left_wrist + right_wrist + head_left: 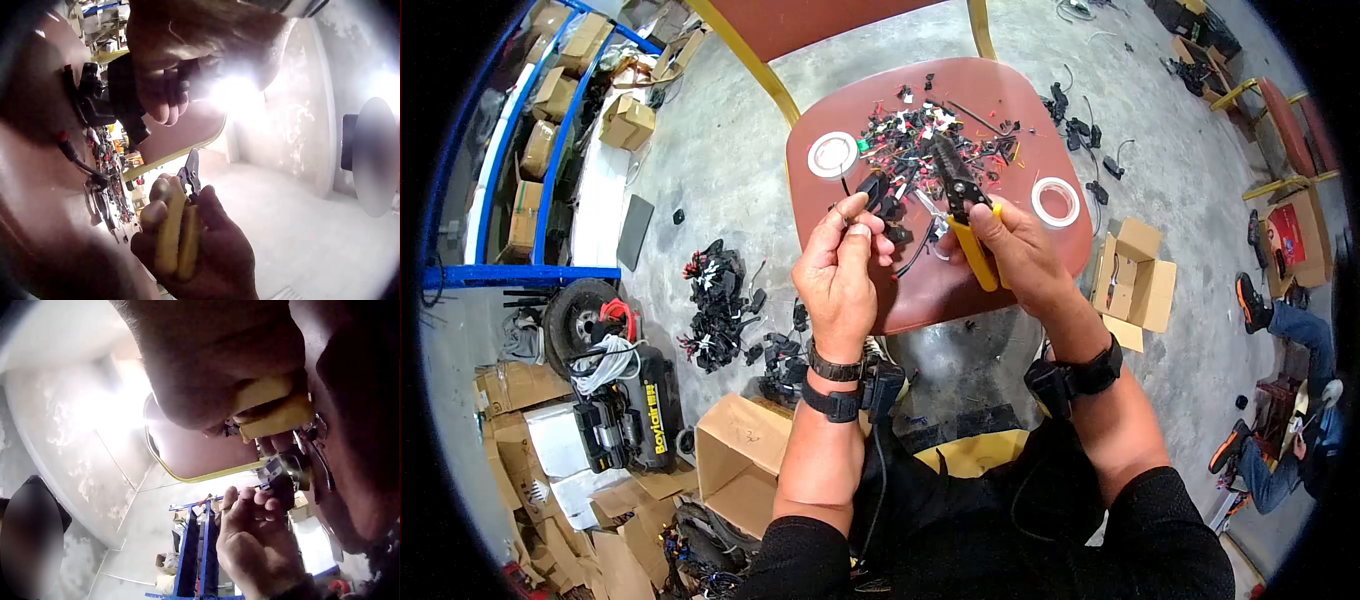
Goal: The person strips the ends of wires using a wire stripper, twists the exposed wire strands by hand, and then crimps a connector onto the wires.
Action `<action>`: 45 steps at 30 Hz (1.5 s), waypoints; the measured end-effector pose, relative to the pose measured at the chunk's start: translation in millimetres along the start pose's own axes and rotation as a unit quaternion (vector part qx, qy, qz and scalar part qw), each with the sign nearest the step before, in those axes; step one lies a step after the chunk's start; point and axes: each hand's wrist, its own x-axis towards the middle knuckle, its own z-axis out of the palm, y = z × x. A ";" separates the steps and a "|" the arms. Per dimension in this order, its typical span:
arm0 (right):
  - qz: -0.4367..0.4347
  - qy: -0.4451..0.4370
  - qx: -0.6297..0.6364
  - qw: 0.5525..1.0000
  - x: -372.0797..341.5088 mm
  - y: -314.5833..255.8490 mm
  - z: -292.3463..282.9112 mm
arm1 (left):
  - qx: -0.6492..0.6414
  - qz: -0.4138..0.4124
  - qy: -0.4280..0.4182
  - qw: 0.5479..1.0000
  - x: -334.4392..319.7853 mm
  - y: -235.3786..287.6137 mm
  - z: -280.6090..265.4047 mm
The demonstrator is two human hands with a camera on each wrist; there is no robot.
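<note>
At the seat's [820, 210] eight o'clock, my left hand [837, 285] pinches a black wire [845, 185]. At five, my right hand [1025, 255] curls its fingers round the pliers [972, 250].

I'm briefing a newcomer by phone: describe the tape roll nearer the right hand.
Find the chair's red-brown seat, heaped with small parts. Near its right edge, beside the right hand, lies the pale roll. Unlike the roll across the heap, it has no green piece beside it.
</note>
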 end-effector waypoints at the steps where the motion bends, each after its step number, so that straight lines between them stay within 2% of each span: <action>1: 0.018 0.000 0.017 1.000 0.5 0.1 -1.5 | -0.003 0.007 0.000 1.000 -0.3 -1.1 1.0; 4: 0.081 -0.007 0.029 0.996 -1.9 -13.8 -1.3 | 0.032 -0.002 0.004 0.999 -4.0 -1.9 0.9; 7: 0.080 -0.016 0.022 0.996 -2.7 -15.3 1.0 | 0.091 0.016 0.004 0.996 -5.5 -1.5 0.7; 9: 0.042 -0.030 0.023 0.998 -1.7 -8.1 -0.1 | 0.136 0.058 0.007 0.989 -5.0 0.2 1.9; 10: 0.040 -0.034 0.096 0.994 -1.9 -5.1 0.8 | 0.137 0.053 0.009 0.989 -5.7 0.8 2.9; 13: 0.048 -0.057 0.053 0.996 -4.4 -10.1 -3.3 | 0.145 0.073 0.010 0.987 -6.3 -1.2 3.4; 21: 0.076 -0.052 0.041 0.995 -8.1 -20.4 -3.2 | 0.189 0.091 0.004 0.978 -4.2 -0.4 4.6; 24: 0.057 -0.047 0.023 0.997 -9.1 -16.2 -2.0 | 0.185 0.091 0.003 0.979 -3.4 2.5 7.7; 27: 0.054 -0.041 0.012 0.998 -12.1 -18.7 2.5 | 0.172 0.059 -0.023 0.983 -3.0 2.0 0.9; 31: 0.061 -0.049 0.014 0.997 -13.8 -19.5 2.1 | 0.108 0.014 -0.011 0.994 -1.3 1.9 0.8; 33: 0.044 -0.050 -0.025 0.997 -14.2 -21.9 3.7 | 0.093 0.003 -0.006 0.996 -1.1 -0.2 -0.2; 37: 0.017 -0.060 -0.030 0.998 -12.1 -9.8 3.3 | 0.094 0.010 0.003 0.995 -1.9 -0.4 0.8; 43: -0.049 -0.050 -0.189 0.980 -14.7 -9.9 7.4 | 0.078 0.009 -0.018 0.997 -2.0 -1.9 0.5; 45: -0.041 -0.052 -0.200 0.978 -15.7 -9.2 7.5 | 0.071 -0.006 -0.013 0.997 -3.3 -1.2 1.7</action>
